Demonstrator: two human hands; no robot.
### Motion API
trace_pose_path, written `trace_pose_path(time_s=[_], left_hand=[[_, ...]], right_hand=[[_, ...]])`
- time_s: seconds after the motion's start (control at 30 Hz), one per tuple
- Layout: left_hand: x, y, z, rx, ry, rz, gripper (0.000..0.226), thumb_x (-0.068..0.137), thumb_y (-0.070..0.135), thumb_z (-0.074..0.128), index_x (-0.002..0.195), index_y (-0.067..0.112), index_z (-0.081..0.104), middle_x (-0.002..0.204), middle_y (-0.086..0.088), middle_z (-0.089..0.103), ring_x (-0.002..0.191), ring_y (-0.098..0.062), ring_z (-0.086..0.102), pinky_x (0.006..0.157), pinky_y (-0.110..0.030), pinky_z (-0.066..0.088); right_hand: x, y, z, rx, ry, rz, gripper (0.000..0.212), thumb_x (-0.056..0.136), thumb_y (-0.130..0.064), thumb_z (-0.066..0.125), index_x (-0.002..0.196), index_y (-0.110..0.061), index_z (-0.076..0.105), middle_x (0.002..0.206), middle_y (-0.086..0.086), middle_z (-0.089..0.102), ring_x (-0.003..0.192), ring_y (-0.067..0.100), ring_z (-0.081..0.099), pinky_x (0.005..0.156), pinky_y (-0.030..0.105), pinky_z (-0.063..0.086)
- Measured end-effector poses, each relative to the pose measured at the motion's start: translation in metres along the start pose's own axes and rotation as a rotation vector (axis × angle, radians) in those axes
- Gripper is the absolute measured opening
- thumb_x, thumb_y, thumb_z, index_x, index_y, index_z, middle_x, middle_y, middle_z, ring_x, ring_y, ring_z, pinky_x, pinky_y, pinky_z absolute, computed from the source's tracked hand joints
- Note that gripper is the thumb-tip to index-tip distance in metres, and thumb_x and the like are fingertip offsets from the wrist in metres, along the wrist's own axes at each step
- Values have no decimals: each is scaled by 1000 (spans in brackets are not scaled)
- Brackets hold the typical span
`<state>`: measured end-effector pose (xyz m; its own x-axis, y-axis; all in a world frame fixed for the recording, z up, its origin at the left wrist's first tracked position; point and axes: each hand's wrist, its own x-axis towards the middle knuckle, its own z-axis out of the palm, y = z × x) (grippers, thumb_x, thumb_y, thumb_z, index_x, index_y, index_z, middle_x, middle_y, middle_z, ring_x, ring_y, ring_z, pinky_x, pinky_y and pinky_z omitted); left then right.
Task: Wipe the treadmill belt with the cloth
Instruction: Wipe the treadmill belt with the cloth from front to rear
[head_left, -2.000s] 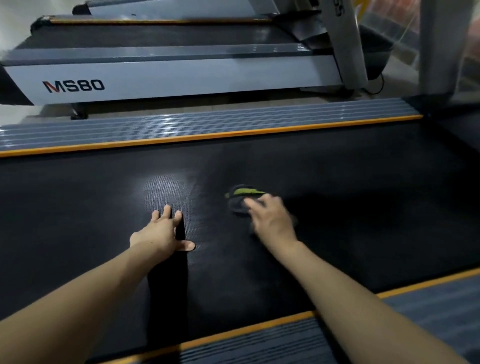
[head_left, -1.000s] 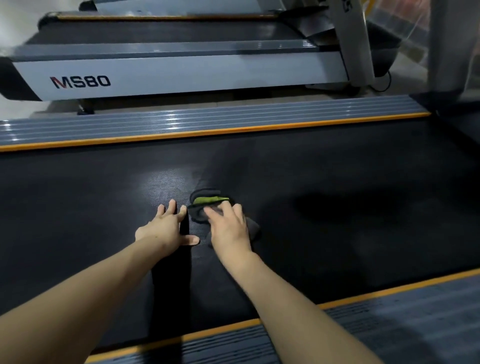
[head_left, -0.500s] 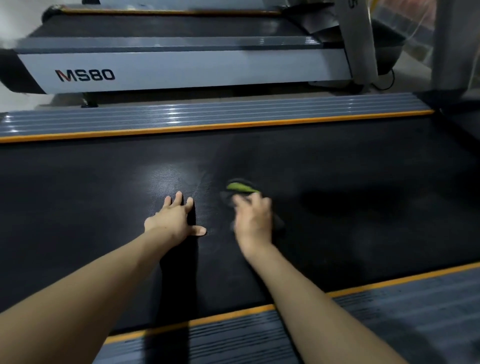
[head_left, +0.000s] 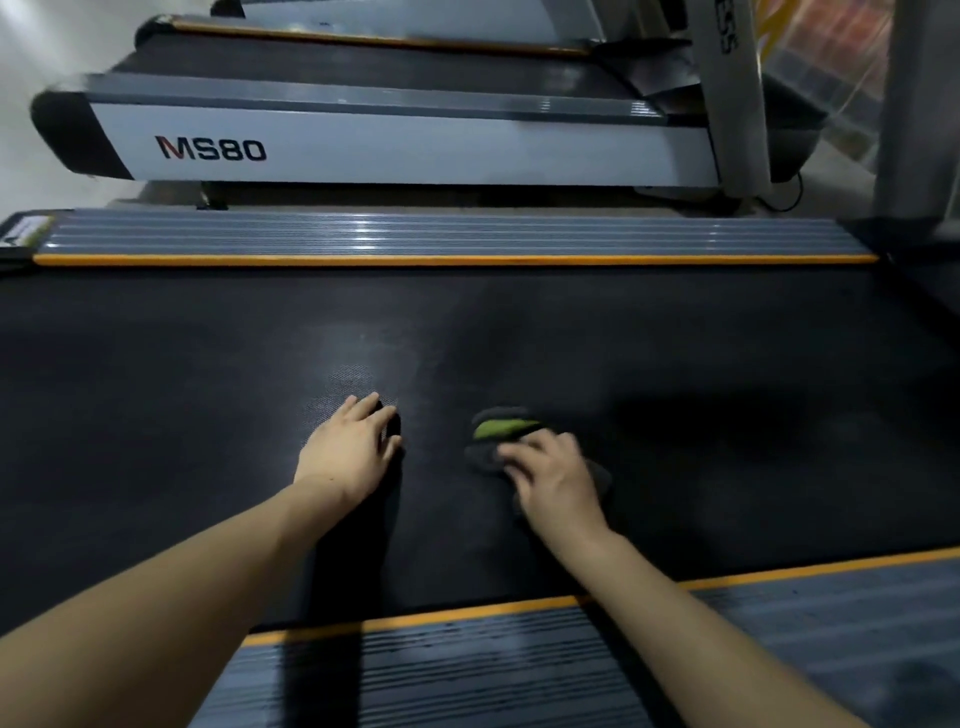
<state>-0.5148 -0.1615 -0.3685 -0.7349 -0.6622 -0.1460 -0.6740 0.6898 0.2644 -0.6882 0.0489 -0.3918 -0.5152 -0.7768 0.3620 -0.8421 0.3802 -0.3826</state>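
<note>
The cloth (head_left: 493, 439) lies on the treadmill belt (head_left: 675, 364), a little right of the belt's middle and nearer the near rail than the far one. It is dark grey with a bright green patch showing at its far end, and it is bunched into a lump whose long axis runs from far-left to near-right, the green end pointing away from the person and slightly toward the left hand. The right hand (head_left: 553, 475) rests on the cloth's near half, palm down; its grip is narrow, the fingers (head_left: 519, 452) bent over the fabric and pressing it onto the belt, though motion blur hides exactly how far they curl round it. Grey fabric shows on both sides of that hand. The left hand (head_left: 347, 451) lies beside it on the bare belt, apart from the cloth, palm down with the fingers straight and close together and nothing in it. The black belt stretches left to right across the view, with a dull sheen just beyond the left hand. An orange strip and a ribbed grey far side rail (head_left: 447, 236) border it on the far side, and a matching near side rail (head_left: 467, 670) runs under both forearms. Beyond the far rail stands a second treadmill (head_left: 395, 150) marked MS80 on its pale side panel.
</note>
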Motion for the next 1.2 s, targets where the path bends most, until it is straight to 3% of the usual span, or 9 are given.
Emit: trace_pose_path(time_s=[0.17, 0.27, 0.37, 0.5, 0.7, 0.8, 1.0, 1.1, 1.2], left_hand=[[34, -22, 0, 79, 5, -15, 50, 105, 48, 33, 153, 35, 34, 165, 7, 25, 154, -21, 21, 119, -46, 28], [47, -26, 7, 75, 112, -19, 48, 102, 49, 24, 140, 35, 51, 152, 6, 46, 144, -21, 39, 114, -45, 36], [46, -28, 22, 73, 303, -12, 43, 99, 46, 36, 127, 33, 65, 140, 4, 61, 134, -23, 53, 108, -43, 42], [45, -30, 36, 65, 358, -73, 41, 98, 43, 41, 132, 39, 63, 147, 10, 55, 140, -16, 47, 114, -40, 31], [45, -27, 33, 50, 370, -72, 45, 94, 44, 40, 132, 37, 63, 147, 11, 55, 140, -16, 46, 114, -40, 30], [43, -26, 32, 42, 384, -67, 46, 92, 42, 40, 129, 34, 65, 145, 10, 57, 139, -17, 47, 114, -40, 30], [39, -27, 26, -66, 322, -54, 39, 91, 35, 36, 116, 32, 65, 144, 10, 58, 141, -15, 45, 116, -39, 28], [28, -31, 17, -92, 234, -20, 36, 95, 30, 40, 121, 27, 65, 150, 5, 53, 145, -15, 39, 119, -39, 25], [-2, -25, 3, -113, 190, 26, 43, 93, 33, 38, 125, 22, 65, 145, 1, 58, 136, -20, 48, 115, -40, 35]], right_hand=[[40, 5, 34, 97, 4, -121, 18, 88, -23, 64, 103, -26, 74, 100, -6, 66, 83, 21, 50, 76, 38, 50], [102, 13, 62, 110, 41, -84, 19, 86, -22, 65, 101, -24, 75, 97, -3, 67, 81, 27, 52, 77, 39, 50], [172, 14, 90, 117, 59, -45, 20, 86, -25, 62, 101, -23, 76, 96, 1, 67, 82, 31, 53, 80, 37, 46], [248, 17, 117, 71, 26, -32, 21, 90, -26, 62, 105, -25, 76, 99, 4, 66, 88, 33, 53, 83, 32, 40], [293, 20, 132, -16, -6, 6, 25, 99, -31, 54, 117, -32, 72, 111, 1, 58, 106, 27, 47, 97, 34, 40], [268, 10, 119, 1, -49, -3, 23, 97, -28, 58, 114, -34, 73, 108, 0, 58, 103, 25, 46, 96, 31, 39], [126, -20, 71, 120, -56, -93, 21, 82, -16, 73, 100, -27, 79, 94, 1, 65, 79, 28, 52, 75, 29, 46], [51, -34, 44, 134, -81, -144, 24, 82, -13, 75, 101, -26, 78, 96, -1, 65, 78, 26, 51, 74, 30, 46], [-10, -42, 18, 171, -146, -189, 23, 85, -15, 75, 103, -27, 77, 98, -2, 64, 81, 24, 50, 75, 30, 45]])
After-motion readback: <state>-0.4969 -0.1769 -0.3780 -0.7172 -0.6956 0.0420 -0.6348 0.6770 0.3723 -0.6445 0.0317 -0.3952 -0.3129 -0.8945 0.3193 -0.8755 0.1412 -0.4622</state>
